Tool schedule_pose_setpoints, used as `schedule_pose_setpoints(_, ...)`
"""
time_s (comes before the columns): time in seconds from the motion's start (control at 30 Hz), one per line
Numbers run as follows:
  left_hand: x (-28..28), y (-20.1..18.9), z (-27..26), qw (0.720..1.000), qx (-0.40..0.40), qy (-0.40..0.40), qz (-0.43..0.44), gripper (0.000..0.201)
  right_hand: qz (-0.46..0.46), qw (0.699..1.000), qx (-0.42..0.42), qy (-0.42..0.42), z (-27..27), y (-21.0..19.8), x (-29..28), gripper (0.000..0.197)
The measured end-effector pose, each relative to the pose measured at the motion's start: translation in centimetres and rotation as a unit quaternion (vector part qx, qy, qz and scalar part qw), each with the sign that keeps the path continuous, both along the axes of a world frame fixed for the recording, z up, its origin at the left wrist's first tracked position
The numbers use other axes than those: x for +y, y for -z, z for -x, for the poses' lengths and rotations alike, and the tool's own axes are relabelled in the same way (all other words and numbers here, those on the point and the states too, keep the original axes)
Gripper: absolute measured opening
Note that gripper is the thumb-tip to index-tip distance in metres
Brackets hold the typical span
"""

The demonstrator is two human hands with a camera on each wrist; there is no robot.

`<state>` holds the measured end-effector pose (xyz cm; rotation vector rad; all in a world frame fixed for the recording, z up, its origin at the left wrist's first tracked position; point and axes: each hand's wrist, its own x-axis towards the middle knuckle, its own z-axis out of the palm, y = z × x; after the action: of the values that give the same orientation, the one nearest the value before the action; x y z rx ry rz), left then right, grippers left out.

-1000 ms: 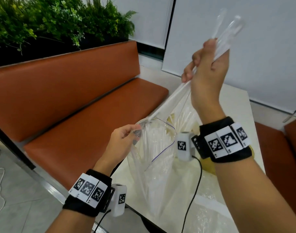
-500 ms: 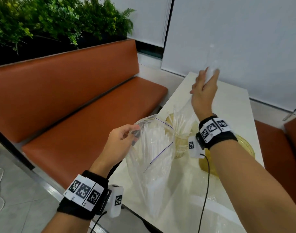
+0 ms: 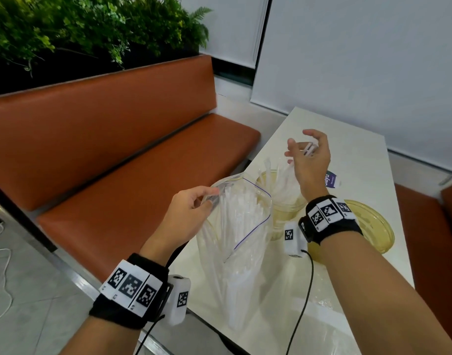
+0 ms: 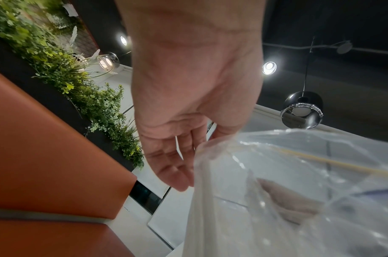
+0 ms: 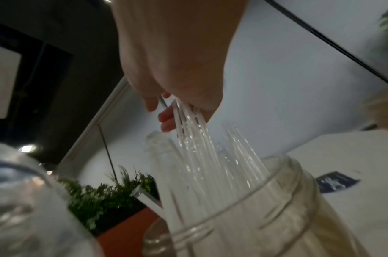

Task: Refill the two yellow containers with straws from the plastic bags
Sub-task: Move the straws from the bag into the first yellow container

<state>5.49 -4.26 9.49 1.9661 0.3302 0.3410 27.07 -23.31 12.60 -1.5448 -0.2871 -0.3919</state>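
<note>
Straws (image 3: pixel 284 180), thin and white, are standing in a yellow container (image 3: pixel 287 210) that is sitting near the table (image 3: pixel 348 139)'s left edge, with pale tabletop stretching beyond. The right hand (image 3: pixel 310 160) is loosely gripping their tops. The left hand (image 3: pixel 186 213) is pinching the rim of the bag (image 3: pixel 240 242) (also full of them) by the bench (image 3: pixel 143 162).

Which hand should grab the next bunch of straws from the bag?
Probably the right. The left hand pinches the bag rim, holding it open; the right hand holds straws in the jar right beside it.
</note>
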Motion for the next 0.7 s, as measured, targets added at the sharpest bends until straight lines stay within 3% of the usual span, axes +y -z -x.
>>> schedule_pose_setpoints(0.07, -0.2, -0.2, 0.2, 1.0, -0.002, 0.004, -0.01, 0.029, 0.052, 0.998, -0.046, -0.002, 0.1, 0.3, 0.1, 0.007)
schedule_pose_setpoints(0.2, -0.4, -0.2, 0.1, 1.0, -0.001, 0.004, -0.017, 0.027, 0.208, 0.977, -0.035, 0.011, -0.2, 2.4, -0.2, 0.036)
schedule_pose_setpoints(0.3, -0.4, -0.3, 0.1, 1.0, -0.001, 0.007, -0.014, 0.026, 0.318, 0.942, -0.096, 0.057, -0.2, 2.4, -0.6, 0.031)
schedule_pose_setpoints(0.37, -0.3, -0.3, 0.2, 1.0, 0.001, 0.005, -0.024, 0.027, 0.435, 0.894, -0.104, 0.036, -0.4, 2.7, -0.8, 0.035)
schedule_pose_setpoints(0.47, -0.5, -0.5, 0.3, 0.998, -0.002, 0.002, -0.061, 0.029, 0.624, 0.778, -0.069, 0.022, -0.3, 3.5, -1.3, 0.043)
schedule_pose_setpoints(0.5, -0.6, -0.7, 0.4, 0.998, -0.006, 0.002, -0.07, 0.03, 0.621, 0.778, -0.08, 0.048, 0.1, 3.1, -1.5, 0.046)
schedule_pose_setpoints(0.6, -1.2, -1.3, 0.7, 0.996, -0.016, 0.013, -0.091, 0.032, 0.497, 0.841, -0.184, 0.109, 2.9, 0.2, -0.6, 0.034)
schedule_pose_setpoints(0.67, -1.5, -1.4, 0.5, 0.994, -0.021, 0.012, -0.109, 0.033, 0.448, 0.875, -0.17, 0.068, 5.7, -2.2, 0.7, 0.018)
schedule_pose_setpoints(0.7, -1.7, -1.4, 0.4, 0.993, -0.024, 0.01, -0.114, 0.033, 0.462, 0.877, -0.126, 0.032, 7.3, -3.1, 1.4, 0.022)
